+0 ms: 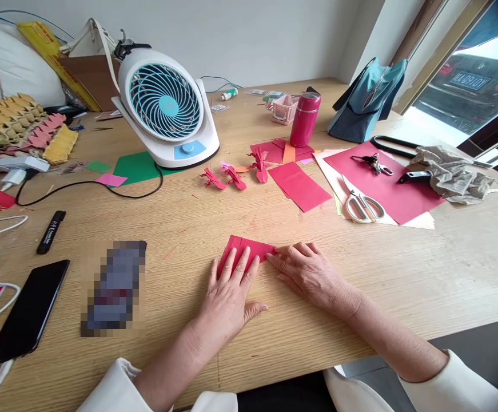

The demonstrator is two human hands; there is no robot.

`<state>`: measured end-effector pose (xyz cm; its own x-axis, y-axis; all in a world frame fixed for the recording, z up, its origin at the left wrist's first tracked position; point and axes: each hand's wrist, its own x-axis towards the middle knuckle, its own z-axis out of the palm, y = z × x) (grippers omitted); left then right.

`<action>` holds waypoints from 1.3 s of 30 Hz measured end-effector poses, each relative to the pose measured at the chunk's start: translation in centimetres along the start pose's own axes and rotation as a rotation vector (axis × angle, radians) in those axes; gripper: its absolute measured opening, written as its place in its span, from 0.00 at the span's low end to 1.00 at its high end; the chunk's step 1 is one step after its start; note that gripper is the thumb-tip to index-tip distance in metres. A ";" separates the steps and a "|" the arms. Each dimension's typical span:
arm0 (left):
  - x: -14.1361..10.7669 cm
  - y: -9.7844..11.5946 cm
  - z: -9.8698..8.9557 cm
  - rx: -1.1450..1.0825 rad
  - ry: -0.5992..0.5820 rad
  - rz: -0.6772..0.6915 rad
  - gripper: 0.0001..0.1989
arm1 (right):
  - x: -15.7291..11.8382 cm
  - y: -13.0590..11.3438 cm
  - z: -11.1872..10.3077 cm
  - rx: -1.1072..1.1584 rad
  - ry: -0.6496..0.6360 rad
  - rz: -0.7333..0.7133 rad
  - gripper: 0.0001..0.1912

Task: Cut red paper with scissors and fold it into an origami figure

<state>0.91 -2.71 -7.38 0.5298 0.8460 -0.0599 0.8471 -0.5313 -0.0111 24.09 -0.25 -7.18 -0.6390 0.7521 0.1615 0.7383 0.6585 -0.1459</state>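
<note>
A folded red paper (253, 248) lies on the table in front of me. My left hand (230, 286) rests flat on it, fingers spread and thumb out to the right. At the paper's right corner, my right hand (305, 269) is closed, its curled fingertips gripping or pressing the edge; the underside of those fingers is hidden. Beyond my hands stand several small folded red paper figures (236, 177). Right of them lie red paper pieces (302, 187). White-handled scissors (362, 206) rest on a large red sheet (407, 197) to the right.
A white fan (167, 109) stands at the back, its black cord running left. Nearby are a red bottle (305, 119), a pink basket (283, 110), a blue bag (362, 106) and a crumpled cloth (457, 171). On the left lie a phone (28, 315) and a black marker (51, 232).
</note>
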 end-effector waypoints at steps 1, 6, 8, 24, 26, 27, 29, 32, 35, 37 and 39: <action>-0.2 0.0 0.0 0.003 -0.001 -0.006 0.42 | 0.0 0.0 0.0 0.005 0.004 0.006 0.24; -2.1 -0.4 0.5 0.033 0.061 -0.016 0.43 | -0.2 -0.2 0.0 0.018 0.029 0.036 0.23; -3.1 -0.6 0.7 0.047 0.084 -0.020 0.44 | -0.3 -0.2 0.0 0.005 0.039 0.053 0.23; 0.1 -2.8 -2.3 -0.164 0.160 -0.267 0.22 | -0.3 -0.6 0.4 -0.070 0.086 0.119 0.23; 1.2 -3.0 -2.3 -0.178 0.150 -0.344 0.19 | -0.4 -0.6 0.4 -0.048 0.101 0.127 0.22; 1.7 -3.1 -2.3 -0.207 0.143 -0.366 0.17 | -0.4 -0.5 0.4 -0.033 0.107 0.131 0.22; 2.4 -3.1 -2.0 -0.284 0.137 -0.395 0.16 | -0.4 -0.5 0.3 -0.001 0.122 0.138 0.22; 3.0 -3.2 -1.8 -0.382 0.177 -0.406 0.18 | -0.3 -0.4 0.4 0.058 0.163 0.148 0.20; 3.4 -3.2 -1.9 -0.466 0.149 -0.426 0.23 | -0.2 -0.2 0.6 0.154 0.221 0.169 0.19; 3.6 -3.3 -1.9 -0.525 0.068 -0.465 0.23 | 0.0 -0.2 0.8 0.227 0.249 0.200 0.19; 3.7 -3.4 -1.9 -0.557 0.022 -0.461 0.19 | 0.1 -0.1 0.9 0.300 0.262 0.248 0.19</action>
<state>0.04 2.29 -5.69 0.1094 0.9824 -0.1517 0.8769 -0.0235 0.4801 23.73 -0.25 -7.97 -0.3465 0.8813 0.3215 0.7418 0.4672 -0.4812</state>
